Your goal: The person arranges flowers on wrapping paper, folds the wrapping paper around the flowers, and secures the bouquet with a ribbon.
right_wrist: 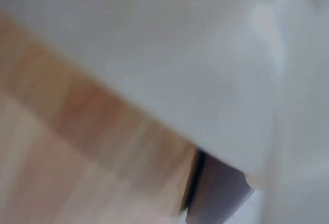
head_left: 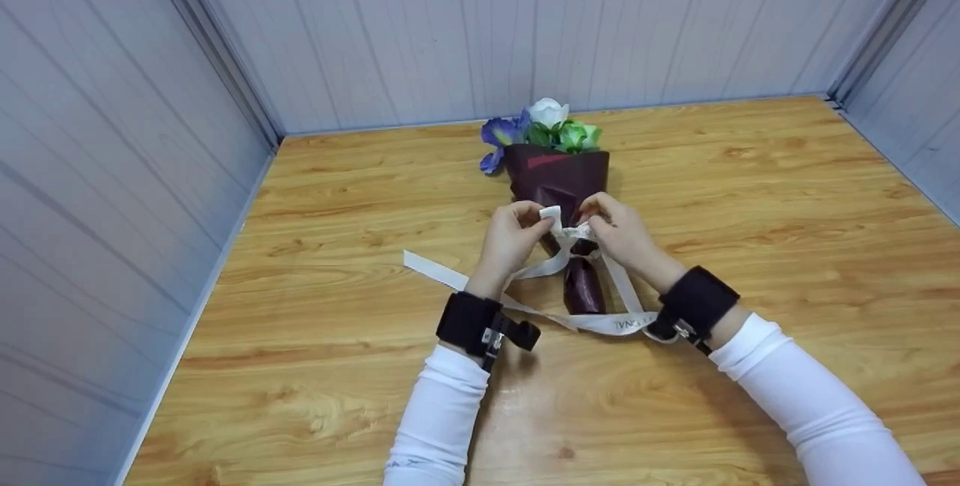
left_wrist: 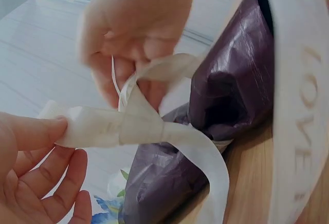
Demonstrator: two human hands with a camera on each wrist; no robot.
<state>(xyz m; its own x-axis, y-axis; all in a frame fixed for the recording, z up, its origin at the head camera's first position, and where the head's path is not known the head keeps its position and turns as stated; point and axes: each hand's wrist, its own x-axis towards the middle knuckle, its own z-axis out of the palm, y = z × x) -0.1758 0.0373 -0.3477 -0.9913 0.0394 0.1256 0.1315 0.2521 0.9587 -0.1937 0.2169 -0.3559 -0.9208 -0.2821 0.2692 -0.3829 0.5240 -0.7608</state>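
Observation:
A small bouquet lies on the wooden table, its dark purple wrapping paper (head_left: 559,175) around a white flower (head_left: 550,112), a green one (head_left: 577,136) and a purple-blue one (head_left: 501,135). White ribbon (head_left: 611,323) with printed letters goes round its narrow waist. My left hand (head_left: 511,237) pinches a folded piece of the ribbon (left_wrist: 95,126) between thumb and fingers. Beside it, my right hand (head_left: 622,235) holds the ribbon near the knot, fingers curled; the fingertips are partly hidden. In the right wrist view, blurred ribbon (right_wrist: 154,64) close to the lens covers most of the scene.
One ribbon tail (head_left: 431,268) stretches out to the left past my left wrist. Another part loops below the bouquet's handle (head_left: 583,291) toward the right wrist strap (head_left: 697,302). Pale panel walls (head_left: 420,36) border the wooden table (head_left: 337,358) at the back and sides.

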